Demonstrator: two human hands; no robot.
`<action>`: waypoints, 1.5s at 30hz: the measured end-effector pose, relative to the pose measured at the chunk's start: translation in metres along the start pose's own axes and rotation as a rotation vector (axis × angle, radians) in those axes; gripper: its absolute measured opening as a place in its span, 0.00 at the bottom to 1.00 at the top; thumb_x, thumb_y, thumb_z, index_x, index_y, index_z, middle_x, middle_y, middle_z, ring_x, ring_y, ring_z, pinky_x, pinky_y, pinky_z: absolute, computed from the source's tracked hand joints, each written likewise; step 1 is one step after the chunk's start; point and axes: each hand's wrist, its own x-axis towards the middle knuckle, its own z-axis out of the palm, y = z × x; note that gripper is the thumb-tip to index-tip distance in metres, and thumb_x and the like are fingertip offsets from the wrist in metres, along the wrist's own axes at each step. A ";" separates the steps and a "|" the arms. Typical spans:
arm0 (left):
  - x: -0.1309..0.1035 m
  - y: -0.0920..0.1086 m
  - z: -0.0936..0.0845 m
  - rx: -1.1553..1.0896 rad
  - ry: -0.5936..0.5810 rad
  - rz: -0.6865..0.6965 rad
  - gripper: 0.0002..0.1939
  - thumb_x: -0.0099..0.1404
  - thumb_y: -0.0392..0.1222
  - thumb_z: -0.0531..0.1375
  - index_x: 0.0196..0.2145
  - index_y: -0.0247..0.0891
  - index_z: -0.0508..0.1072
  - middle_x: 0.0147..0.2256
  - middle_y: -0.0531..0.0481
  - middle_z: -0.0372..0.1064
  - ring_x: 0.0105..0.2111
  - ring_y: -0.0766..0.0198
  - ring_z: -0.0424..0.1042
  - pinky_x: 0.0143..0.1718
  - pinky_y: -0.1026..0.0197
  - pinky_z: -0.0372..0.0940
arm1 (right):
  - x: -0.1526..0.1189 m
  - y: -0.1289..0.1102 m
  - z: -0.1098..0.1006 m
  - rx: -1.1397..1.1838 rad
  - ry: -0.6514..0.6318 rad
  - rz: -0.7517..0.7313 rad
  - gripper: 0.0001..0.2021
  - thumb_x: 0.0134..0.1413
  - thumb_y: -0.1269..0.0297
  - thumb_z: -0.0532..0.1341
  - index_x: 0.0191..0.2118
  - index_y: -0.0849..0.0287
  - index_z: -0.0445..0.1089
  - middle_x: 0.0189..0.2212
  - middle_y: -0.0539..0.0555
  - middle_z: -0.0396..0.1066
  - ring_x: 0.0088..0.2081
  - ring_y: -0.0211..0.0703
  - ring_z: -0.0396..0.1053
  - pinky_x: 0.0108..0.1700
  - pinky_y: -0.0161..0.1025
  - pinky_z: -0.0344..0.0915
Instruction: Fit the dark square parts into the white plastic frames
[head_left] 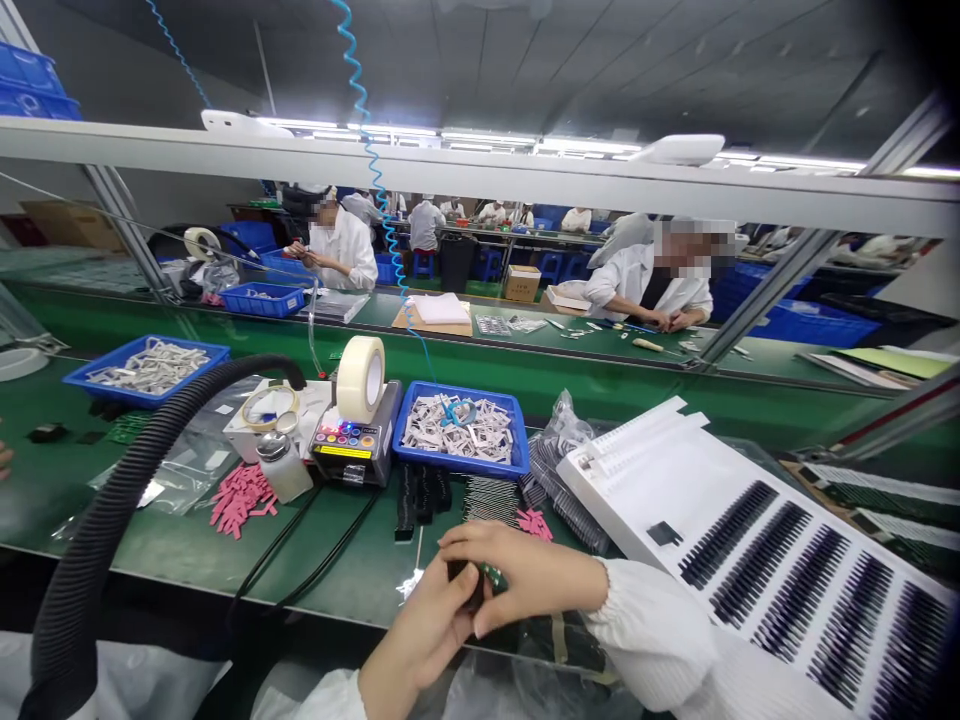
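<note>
No writing can be read anywhere; the label on the tape dispenser (352, 440) shows only coloured dots and a yellow strip. At the near edge of the green bench (187, 550) the two hands meet. The left hand (424, 625) comes up from below, palm turned inward, fingers curled around a small dark part (480, 582) with a green edge. The right hand (525, 575) lies across from the right in a white cuff, its fingers bent down over the same part, so both grips are pressed onto it, pinching it between them just above the bench edge.

Behind the hands a blue tray (459, 432) holds a heap of pale grey flat frames. A second blue tray (146, 368) far left holds similar pale pieces. To the right a white tray (750, 540) tilts, with rows of dark components standing in its slots. A roll of tape (360, 378) stands on the dispenser, pink strips (240, 497) lie loose, and a black ribbed hose (112, 530) curves across the left.
</note>
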 end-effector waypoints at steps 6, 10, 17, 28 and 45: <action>-0.015 0.007 -0.023 0.152 -0.053 -0.024 0.49 0.48 0.48 0.68 0.61 0.46 0.46 0.34 0.50 0.68 0.23 0.70 0.65 0.29 0.62 0.62 | 0.021 0.002 0.014 -0.139 -0.040 0.011 0.15 0.36 0.58 0.69 0.34 0.57 0.72 0.33 0.49 0.68 0.38 0.41 0.64 0.42 0.38 0.58; -0.025 0.026 -0.032 0.171 0.185 0.058 0.47 0.54 0.52 0.63 0.62 0.44 0.40 0.41 0.44 0.68 0.35 0.61 0.71 0.40 0.55 0.64 | 0.042 0.010 0.014 -0.259 -0.024 0.061 0.16 0.36 0.56 0.69 0.32 0.57 0.70 0.28 0.45 0.66 0.34 0.37 0.64 0.41 0.36 0.57; -0.029 0.035 -0.052 0.245 0.476 0.187 0.14 0.52 0.45 0.65 0.34 0.34 0.72 0.25 0.51 0.69 0.29 0.65 0.70 0.33 0.63 0.63 | 0.072 0.032 0.032 -0.476 0.136 0.220 0.17 0.37 0.58 0.69 0.34 0.62 0.71 0.34 0.56 0.67 0.40 0.52 0.63 0.44 0.50 0.54; -0.005 0.027 -0.055 0.145 0.420 0.064 0.09 0.51 0.40 0.65 0.31 0.33 0.75 0.37 0.41 0.75 0.42 0.55 0.73 0.48 0.55 0.64 | 0.011 0.008 -0.033 -0.726 0.336 0.195 0.25 0.47 0.56 0.64 0.51 0.58 0.62 0.45 0.60 0.64 0.47 0.53 0.61 0.54 0.54 0.48; 0.015 -0.007 -0.017 0.298 0.421 0.123 0.15 0.48 0.50 0.67 0.30 0.38 0.75 0.34 0.49 0.72 0.40 0.60 0.68 0.42 0.62 0.65 | -0.196 0.129 -0.068 -0.338 0.394 1.021 0.17 0.51 0.52 0.55 0.24 0.58 0.72 0.30 0.55 0.73 0.33 0.46 0.70 0.34 0.39 0.61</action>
